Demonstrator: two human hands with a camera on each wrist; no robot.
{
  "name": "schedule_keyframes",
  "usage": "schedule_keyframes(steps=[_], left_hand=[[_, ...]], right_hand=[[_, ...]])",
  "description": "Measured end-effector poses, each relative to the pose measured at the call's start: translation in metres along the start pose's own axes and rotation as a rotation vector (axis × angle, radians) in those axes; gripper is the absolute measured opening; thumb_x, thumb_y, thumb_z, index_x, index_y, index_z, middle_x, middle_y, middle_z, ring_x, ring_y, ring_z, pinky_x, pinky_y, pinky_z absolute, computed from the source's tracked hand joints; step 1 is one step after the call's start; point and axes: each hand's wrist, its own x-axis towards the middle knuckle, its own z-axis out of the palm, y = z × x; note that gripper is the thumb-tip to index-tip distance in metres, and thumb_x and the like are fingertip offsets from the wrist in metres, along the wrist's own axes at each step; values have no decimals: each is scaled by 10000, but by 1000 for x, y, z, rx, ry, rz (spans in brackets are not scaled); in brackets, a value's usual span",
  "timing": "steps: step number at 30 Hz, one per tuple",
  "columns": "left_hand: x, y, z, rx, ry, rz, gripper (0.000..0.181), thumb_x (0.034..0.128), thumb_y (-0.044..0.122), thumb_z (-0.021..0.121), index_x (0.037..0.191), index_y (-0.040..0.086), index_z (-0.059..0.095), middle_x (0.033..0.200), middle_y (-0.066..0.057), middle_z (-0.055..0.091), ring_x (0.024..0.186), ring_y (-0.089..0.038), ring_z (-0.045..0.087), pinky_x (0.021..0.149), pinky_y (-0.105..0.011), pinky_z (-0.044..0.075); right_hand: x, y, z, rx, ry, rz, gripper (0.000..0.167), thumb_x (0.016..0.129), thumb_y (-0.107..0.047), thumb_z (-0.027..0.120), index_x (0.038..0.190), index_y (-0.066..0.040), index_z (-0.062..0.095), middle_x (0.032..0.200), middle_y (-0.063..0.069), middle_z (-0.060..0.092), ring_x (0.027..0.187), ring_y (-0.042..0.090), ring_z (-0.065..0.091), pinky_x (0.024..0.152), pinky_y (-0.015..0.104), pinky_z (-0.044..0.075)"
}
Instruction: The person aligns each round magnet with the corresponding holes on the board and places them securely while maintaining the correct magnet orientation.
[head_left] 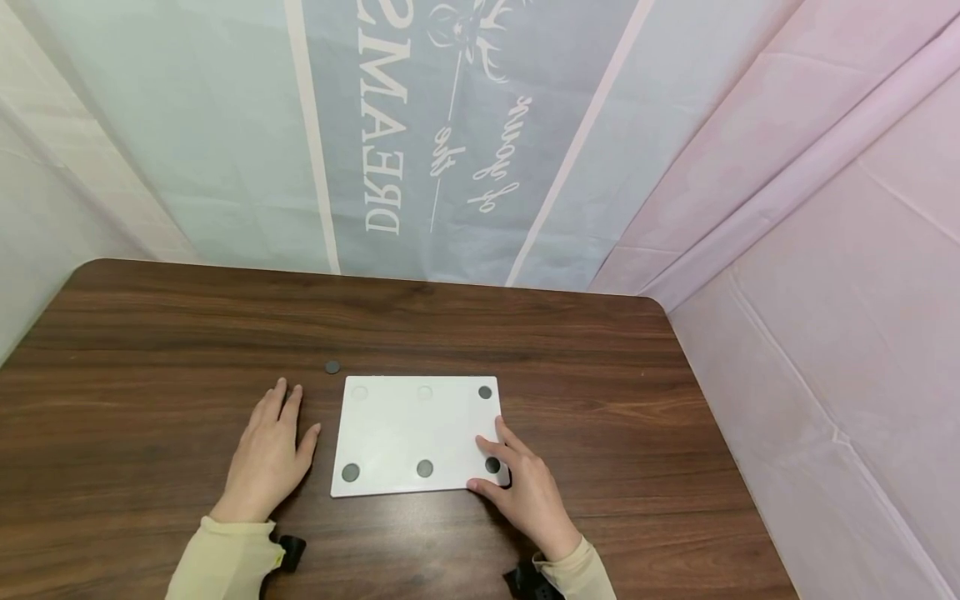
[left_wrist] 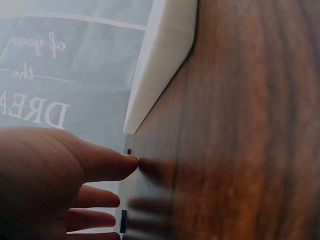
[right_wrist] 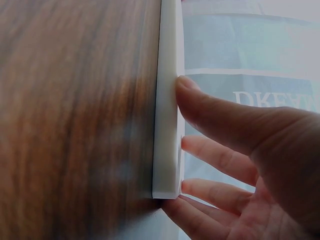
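Note:
A white rectangular board (head_left: pixel 405 433) with round recesses lies flat on the table. Dark round discs sit along its near row, such as the left disc (head_left: pixel 350 472), and at its far right corner (head_left: pixel 485 392). Two far-row circles show white. My right hand (head_left: pixel 528 496) holds the board's near right corner, thumb at the front edge, fingers on the top and right edge, around a dark disc (head_left: pixel 492 465). In the right wrist view, the thumb touches the board's edge (right_wrist: pixel 167 125). Left of the board, my left hand (head_left: pixel 266 458) rests on the table with fingers extended, touching no object.
A loose dark disc (head_left: pixel 332 367) lies on the brown wooden table (head_left: pixel 600 400), just beyond the board's far left corner. Behind the table hangs a blue-grey cloth (head_left: pixel 457 167) with mirrored lettering. Pale pink cloth (head_left: pixel 825 250) hangs along the right side.

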Motion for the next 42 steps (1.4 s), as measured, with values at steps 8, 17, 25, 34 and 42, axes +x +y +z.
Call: schedule_keyframes(steps=[8, 17, 25, 34, 42], left_hand=[[1, 1, -1, -5, -13, -7, 548, 903, 118, 603, 1306, -206, 422, 1401, -416, 326, 1283, -561, 306, 1017, -667, 302], [1, 1, 0, -1, 36, 24, 446, 896, 30, 597, 1239, -226, 470, 1327, -404, 402, 1222, -538, 377, 980, -651, 358], [1, 1, -1, -4, 68, 12, 338, 889, -46, 564, 1182, -212, 533, 1245, -363, 483, 1163, -502, 439, 934, -613, 412], [2, 0, -5, -53, 169, -18, 226, 824, -154, 553, 1035, -194, 622, 1058, -323, 584, 999, -475, 526, 824, -575, 465], [1, -1, -5, -48, 199, -28, 212, 803, -155, 577, 1002, -167, 649, 992, -296, 602, 934, -449, 541, 776, -557, 468]], right_hand=[[-1, 0, 0, -5, 5, -2, 534, 750, -270, 812, 1229, -89, 660, 1439, 214, 449, 1227, 366, 540, 919, 458, 509], [-1, 1, 1, -3, 13, -9, 531, 754, -280, 808, 1228, -92, 661, 1437, 211, 454, 1228, 374, 538, 917, 465, 510], [-1, 1, 1, -9, 6, -5, 535, 750, -280, 810, 1230, -97, 660, 1437, 217, 450, 1230, 364, 538, 914, 458, 513], [0, 2, 1, -5, 1, -5, 531, 760, -287, 802, 1234, -97, 658, 1439, 211, 451, 1233, 372, 534, 916, 470, 509], [-1, 2, 1, -17, 9, -12, 528, 754, -279, 808, 1226, -92, 662, 1434, 213, 457, 1228, 366, 540, 916, 461, 512]])
